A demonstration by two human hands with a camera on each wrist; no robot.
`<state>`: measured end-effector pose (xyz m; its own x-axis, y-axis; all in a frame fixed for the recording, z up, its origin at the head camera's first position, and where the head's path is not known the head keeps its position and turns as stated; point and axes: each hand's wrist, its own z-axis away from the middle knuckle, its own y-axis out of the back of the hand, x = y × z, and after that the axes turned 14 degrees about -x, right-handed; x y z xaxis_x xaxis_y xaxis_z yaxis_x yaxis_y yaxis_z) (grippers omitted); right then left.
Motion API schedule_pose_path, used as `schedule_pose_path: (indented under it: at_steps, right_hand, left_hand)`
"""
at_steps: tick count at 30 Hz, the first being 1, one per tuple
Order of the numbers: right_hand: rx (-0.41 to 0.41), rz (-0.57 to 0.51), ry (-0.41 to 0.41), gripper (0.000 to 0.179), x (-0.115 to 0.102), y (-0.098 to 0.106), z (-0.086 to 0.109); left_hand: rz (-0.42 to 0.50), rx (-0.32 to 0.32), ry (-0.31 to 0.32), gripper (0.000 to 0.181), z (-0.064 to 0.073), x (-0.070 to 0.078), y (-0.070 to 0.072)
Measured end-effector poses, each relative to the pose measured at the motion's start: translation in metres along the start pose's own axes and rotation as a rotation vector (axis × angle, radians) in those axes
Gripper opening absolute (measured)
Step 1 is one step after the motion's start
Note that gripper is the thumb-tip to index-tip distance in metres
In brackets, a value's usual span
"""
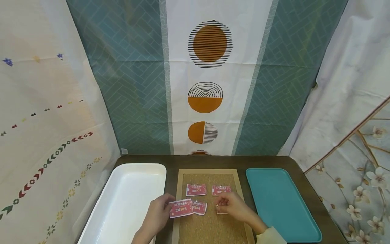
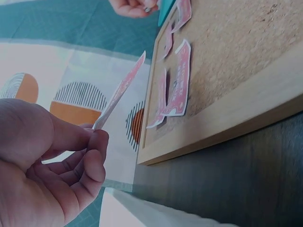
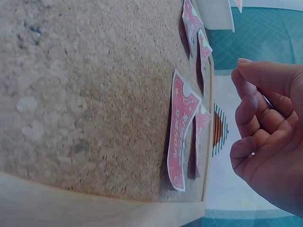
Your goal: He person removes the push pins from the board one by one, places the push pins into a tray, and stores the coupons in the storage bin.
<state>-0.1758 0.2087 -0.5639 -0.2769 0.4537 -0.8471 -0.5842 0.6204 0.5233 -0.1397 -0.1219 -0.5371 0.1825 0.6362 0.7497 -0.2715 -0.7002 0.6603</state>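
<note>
My left hand point(image 1: 156, 213) pinches a pink-and-white paper coupon point(image 1: 181, 208) between thumb and fingers, above the lower left part of a cork board point(image 1: 213, 230). In the left wrist view that coupon point(image 2: 120, 92) stands tilted, apart from the board. My right hand point(image 1: 236, 206), fingers curled, hovers over the board's right side. A small metallic pin point(image 2: 147, 9) shows at its fingertips; its exact shape is unclear. Coupons on the board sit at upper left point(image 1: 196, 190), upper right point(image 1: 220, 189), lower left point(image 1: 199, 207) and lower right point(image 3: 177, 137). In the head view, the right hand mostly hides the last.
A white tray point(image 1: 122, 203) stands left of the board, and a teal tray point(image 1: 281, 203) lies to its right. Everything rests on a dark wooden table point(image 1: 170, 162). Patterned curtains point(image 1: 134, 84) hang behind and at both sides. The board has a raised wooden frame point(image 2: 222, 123).
</note>
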Motion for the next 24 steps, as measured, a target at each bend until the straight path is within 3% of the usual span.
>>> schedule_pose_path:
  at_steps: [14, 24]
  right_hand:
    - [0.035, 0.043, -0.07, 0.004, 0.009, 0.011, 0.008]
    - [0.072, 0.073, -0.035, 0.01, 0.019, 0.022, 0.017]
  left_hand:
    - [-0.027, 0.045, 0.088, 0.019, -0.004, -0.008, 0.023]
    - [-0.05, 0.064, 0.17, 0.021, -0.002, -0.014, 0.048]
